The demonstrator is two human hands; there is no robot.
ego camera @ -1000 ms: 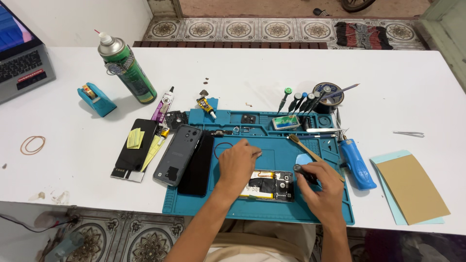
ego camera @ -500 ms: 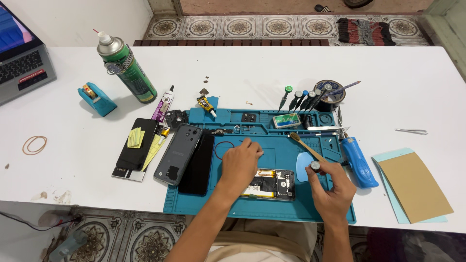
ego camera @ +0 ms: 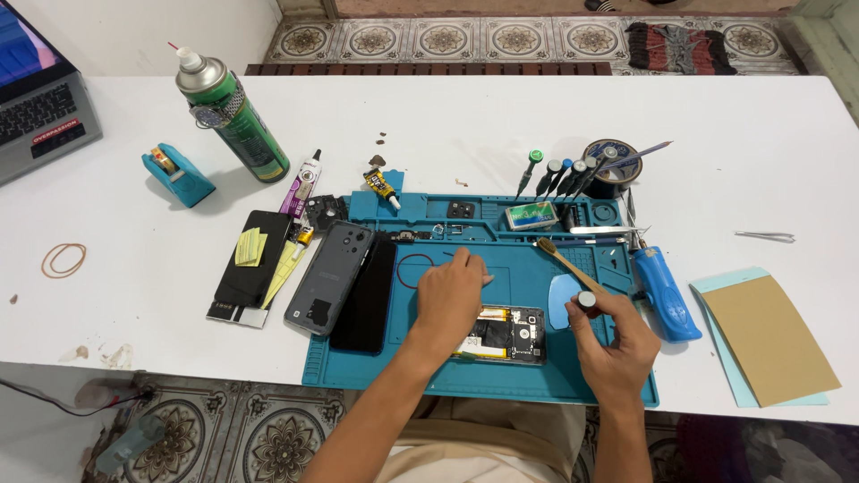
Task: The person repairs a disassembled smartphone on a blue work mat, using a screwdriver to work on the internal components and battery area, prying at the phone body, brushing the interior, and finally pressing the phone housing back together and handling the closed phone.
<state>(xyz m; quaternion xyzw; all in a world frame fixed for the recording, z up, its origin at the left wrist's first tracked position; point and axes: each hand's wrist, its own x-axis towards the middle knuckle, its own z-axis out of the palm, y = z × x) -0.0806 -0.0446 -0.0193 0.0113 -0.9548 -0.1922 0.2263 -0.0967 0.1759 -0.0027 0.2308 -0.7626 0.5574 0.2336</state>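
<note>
An opened phone (ego camera: 510,333), its battery and circuit board exposed, lies on a blue repair mat (ego camera: 501,380). My left hand (ego camera: 450,302) presses flat on the phone's left end. My right hand (ego camera: 613,335) is just right of the phone and pinches a small black-handled tool (ego camera: 587,300) upright. A wooden-handled brush (ego camera: 565,266) lies on the mat beside that hand, near a light blue pick (ego camera: 561,298).
A grey phone back cover (ego camera: 329,266) and a black screen (ego camera: 367,293) rest on the mat's left edge. A green spray can (ego camera: 231,118), tape dispenser (ego camera: 176,174), glue tubes, screwdrivers (ego camera: 564,177), a blue electric screwdriver (ego camera: 664,292), tweezers (ego camera: 763,236), a brown pad (ego camera: 774,338) and a laptop (ego camera: 36,116) lie around.
My right hand has lifted from the phone's right end and moved right, holding the small tool upright. My left hand stays on the phone.
</note>
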